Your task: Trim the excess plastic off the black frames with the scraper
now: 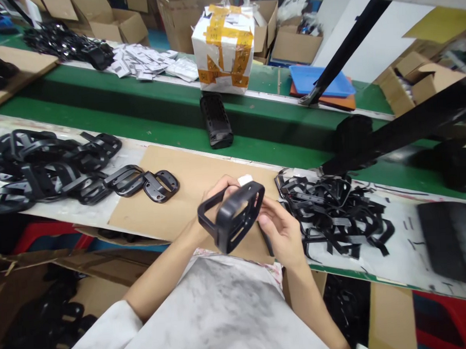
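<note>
A black plastic frame with slots and a raised loop is held up in front of my body, above a cardboard sheet. My left hand grips it from behind, its fingers partly hidden by the frame. My right hand is closed at the frame's right side, fingertips against it; whether they also hold something small cannot be made out. Just past the left fingertips shows a small white piece. A dark strip lies below the right hand. Two similar black frames rest on the cardboard's left part.
More black frames are heaped at the left. To the right lies a tangled pile of black strips. Across the green bench stand a taped white box and a black slotted part. A black post slants in from the right.
</note>
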`<state>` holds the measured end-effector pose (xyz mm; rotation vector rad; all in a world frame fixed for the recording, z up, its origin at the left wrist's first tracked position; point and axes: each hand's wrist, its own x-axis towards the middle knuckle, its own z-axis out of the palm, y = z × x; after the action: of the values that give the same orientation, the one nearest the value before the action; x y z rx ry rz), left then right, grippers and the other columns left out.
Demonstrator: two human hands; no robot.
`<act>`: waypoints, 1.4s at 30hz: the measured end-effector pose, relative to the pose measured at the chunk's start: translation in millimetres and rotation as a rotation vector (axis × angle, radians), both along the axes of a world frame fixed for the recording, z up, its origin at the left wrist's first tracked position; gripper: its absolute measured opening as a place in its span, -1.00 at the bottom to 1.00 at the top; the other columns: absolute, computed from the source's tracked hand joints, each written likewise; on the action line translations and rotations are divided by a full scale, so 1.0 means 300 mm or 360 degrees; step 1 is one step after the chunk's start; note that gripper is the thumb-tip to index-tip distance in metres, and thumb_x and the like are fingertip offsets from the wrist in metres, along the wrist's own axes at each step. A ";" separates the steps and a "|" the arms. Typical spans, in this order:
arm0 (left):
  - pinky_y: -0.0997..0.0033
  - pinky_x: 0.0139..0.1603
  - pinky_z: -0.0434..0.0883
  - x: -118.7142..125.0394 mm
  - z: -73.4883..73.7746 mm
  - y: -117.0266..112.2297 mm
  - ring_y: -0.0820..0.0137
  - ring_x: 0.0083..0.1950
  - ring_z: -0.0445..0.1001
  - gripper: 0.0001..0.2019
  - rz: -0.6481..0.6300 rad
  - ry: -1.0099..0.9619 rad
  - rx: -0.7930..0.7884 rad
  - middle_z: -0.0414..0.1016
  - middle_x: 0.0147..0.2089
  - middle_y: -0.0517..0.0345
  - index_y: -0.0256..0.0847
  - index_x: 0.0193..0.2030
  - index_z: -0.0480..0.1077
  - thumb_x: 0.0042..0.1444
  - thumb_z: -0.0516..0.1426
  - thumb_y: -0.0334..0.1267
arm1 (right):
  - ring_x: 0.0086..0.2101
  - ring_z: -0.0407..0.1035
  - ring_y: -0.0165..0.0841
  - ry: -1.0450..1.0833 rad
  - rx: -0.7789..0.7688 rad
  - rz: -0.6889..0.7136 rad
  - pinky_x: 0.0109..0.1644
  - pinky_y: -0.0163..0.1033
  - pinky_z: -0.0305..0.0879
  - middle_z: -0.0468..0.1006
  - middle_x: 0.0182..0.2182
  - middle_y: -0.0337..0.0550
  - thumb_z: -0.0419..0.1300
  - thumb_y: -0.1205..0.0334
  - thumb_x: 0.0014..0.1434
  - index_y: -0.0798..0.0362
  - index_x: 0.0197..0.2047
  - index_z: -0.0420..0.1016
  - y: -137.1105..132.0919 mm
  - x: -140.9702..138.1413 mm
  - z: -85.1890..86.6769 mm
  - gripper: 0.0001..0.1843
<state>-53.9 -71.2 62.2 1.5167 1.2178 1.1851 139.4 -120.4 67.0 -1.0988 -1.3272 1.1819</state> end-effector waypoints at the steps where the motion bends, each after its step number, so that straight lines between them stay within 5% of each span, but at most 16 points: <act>1: 0.41 -0.26 0.49 0.006 0.011 -0.005 0.36 -0.33 0.54 -0.65 -0.0042 -0.0017 0.0016 0.57 -0.31 0.17 -0.13 -0.13 0.47 0.41 0.11 0.12 | 0.00 0.64 -0.21 0.0019 0.0004 0.0032 0.14 -0.11 0.58 0.70 0.11 -0.07 0.34 0.06 0.38 -0.09 0.26 0.62 0.008 -0.014 0.010 -0.58; 9: 0.47 -0.11 0.49 0.012 0.013 -0.031 0.38 -0.14 0.60 -0.63 -0.0113 -0.0522 -0.0159 0.60 -0.16 0.11 -0.14 0.09 0.43 0.29 0.33 -0.01 | 0.08 0.64 -0.15 -0.0277 0.0149 -0.0063 0.25 -0.06 0.53 0.75 0.05 -0.18 0.19 0.31 0.38 -0.11 0.15 0.72 0.060 -0.038 0.009 -0.62; 14: 0.51 -0.35 0.32 -0.060 -0.001 -0.068 0.51 -0.42 0.36 -0.54 -0.0188 -0.0924 -0.0640 0.46 -0.37 0.16 -0.25 -0.21 0.48 0.21 0.34 0.18 | 0.05 0.66 -0.19 -0.0387 0.0267 -0.0056 0.19 -0.13 0.54 0.75 0.06 -0.19 0.21 0.37 0.36 -0.18 0.22 0.68 0.072 -0.016 -0.008 -0.55; 19: 0.51 -0.44 0.18 -0.126 0.001 -0.144 0.47 -0.38 0.37 -0.43 -0.0184 -0.1186 -0.0993 0.48 -0.35 0.07 -0.28 -0.33 0.44 0.07 0.38 0.28 | 0.05 0.66 -0.17 -0.0489 0.0317 -0.0079 0.20 -0.09 0.55 0.75 0.06 -0.12 0.18 0.34 0.35 -0.11 0.21 0.69 0.093 -0.018 -0.036 -0.55; 29: 0.47 -0.45 0.02 -0.266 -0.051 -0.229 0.57 -0.46 0.25 -0.41 -0.0118 -0.1053 -0.1087 0.57 -0.29 0.06 -0.23 -0.23 0.41 -0.11 0.51 0.16 | 0.01 0.68 0.04 -0.0437 -0.0059 0.0279 0.15 0.04 0.63 0.77 -0.03 0.00 0.27 0.01 0.26 -0.03 0.06 0.79 0.104 -0.094 -0.232 -0.58; 35: 0.50 -0.38 0.18 -0.467 -0.018 -0.290 0.53 -0.41 0.33 -0.48 0.0452 -0.0942 -0.0811 0.55 -0.33 0.11 -0.25 -0.22 0.46 -0.09 0.52 0.08 | 0.04 0.67 0.02 -0.0456 -0.0243 0.0692 0.14 -0.02 0.63 0.75 0.01 0.08 0.34 -0.15 0.25 0.00 0.01 0.81 0.075 -0.128 -0.319 -0.53; 39: 0.51 -0.31 0.30 -0.706 0.019 -0.315 0.54 -0.39 0.36 -0.55 0.1152 -0.0962 -0.0284 0.53 -0.27 0.15 -0.23 -0.20 0.45 -0.05 0.49 -0.02 | 0.00 0.69 -0.03 -0.0555 -0.0262 0.0608 0.13 -0.11 0.63 0.76 0.00 0.07 0.29 -0.33 0.25 -0.01 -0.08 0.82 0.057 -0.113 -0.395 -0.43; 42: 0.48 -0.28 0.37 -0.928 0.033 -0.293 0.50 -0.36 0.39 -0.60 0.1671 -0.0689 0.0077 0.52 -0.23 0.14 -0.19 -0.21 0.35 0.00 0.40 -0.03 | -0.09 0.72 -0.06 -0.0567 -0.0208 0.0474 0.07 -0.15 0.66 0.78 -0.06 0.08 0.25 -0.41 0.25 0.02 -0.13 0.80 0.047 -0.107 -0.451 -0.35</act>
<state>-332.2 -159.1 72.0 0.5049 1.7105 2.0688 107.1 -106.2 -68.3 -1.2793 -1.7548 1.3459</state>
